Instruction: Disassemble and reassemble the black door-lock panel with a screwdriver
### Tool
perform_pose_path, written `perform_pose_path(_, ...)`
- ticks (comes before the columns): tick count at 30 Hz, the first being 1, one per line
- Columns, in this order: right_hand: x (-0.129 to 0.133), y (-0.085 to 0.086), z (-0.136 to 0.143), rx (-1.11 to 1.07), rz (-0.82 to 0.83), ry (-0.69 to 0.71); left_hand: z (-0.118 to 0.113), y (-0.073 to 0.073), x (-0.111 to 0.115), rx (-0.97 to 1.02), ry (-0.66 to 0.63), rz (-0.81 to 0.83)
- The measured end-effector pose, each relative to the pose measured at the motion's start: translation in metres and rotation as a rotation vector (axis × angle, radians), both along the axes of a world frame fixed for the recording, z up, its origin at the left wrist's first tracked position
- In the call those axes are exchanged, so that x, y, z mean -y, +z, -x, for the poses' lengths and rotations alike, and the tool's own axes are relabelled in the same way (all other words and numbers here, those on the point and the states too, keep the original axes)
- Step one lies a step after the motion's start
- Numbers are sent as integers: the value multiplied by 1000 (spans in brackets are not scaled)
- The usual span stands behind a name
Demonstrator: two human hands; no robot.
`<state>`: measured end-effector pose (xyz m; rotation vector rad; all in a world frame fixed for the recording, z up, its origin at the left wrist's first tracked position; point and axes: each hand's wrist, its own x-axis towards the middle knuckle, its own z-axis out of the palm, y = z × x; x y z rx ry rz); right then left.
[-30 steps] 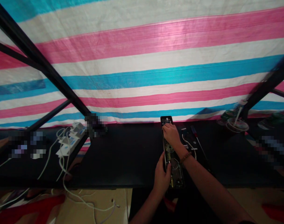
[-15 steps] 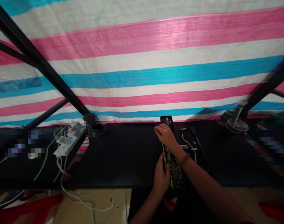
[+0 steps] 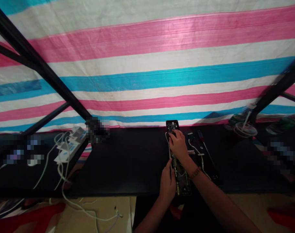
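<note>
A long, narrow black device housing (image 3: 186,187) lies opened on the table, pointing away from me, with a circuit board (image 3: 172,125) at its far end and metal parts and thin wires inside. My left hand (image 3: 167,183) is closed around its near left edge, thumb on the inside. Over the far half, my right hand (image 3: 179,144) is bent down with its fingertips together at the board; what they pinch, if anything, is hidden. A white cable (image 3: 168,144) runs along the left side of the housing, its far end loose beside the right fingers.
Right of the housing lie a screwdriver (image 3: 207,149), another white cable (image 3: 197,149) and small parts. A plastic cup with a straw (image 3: 245,130) stands farther right. At left is a white power strip (image 3: 69,149) with tangled cords. A striped tarp (image 3: 147,77) hangs behind the black table (image 3: 123,161).
My right hand has moved slightly right and nearer, letting go of the white cable's end at the left and lowering its fingers to the board. My left hand has stayed on the housing.
</note>
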<state>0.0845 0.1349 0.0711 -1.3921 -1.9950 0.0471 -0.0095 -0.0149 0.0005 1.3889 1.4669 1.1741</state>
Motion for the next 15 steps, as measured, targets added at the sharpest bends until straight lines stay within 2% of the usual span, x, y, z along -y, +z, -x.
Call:
perform_pose_path(5,3,-6,-4,97,53,-5,0,-1,-1,-41,-17,-48)
perform_pose_path(9,-1,1,-1,136,69,-30,-1,-4,-1,-46,-5,-52)
perform_pose_path(15,-2,9,-11,200,142,78,-2,-5,1,-37,17,-51)
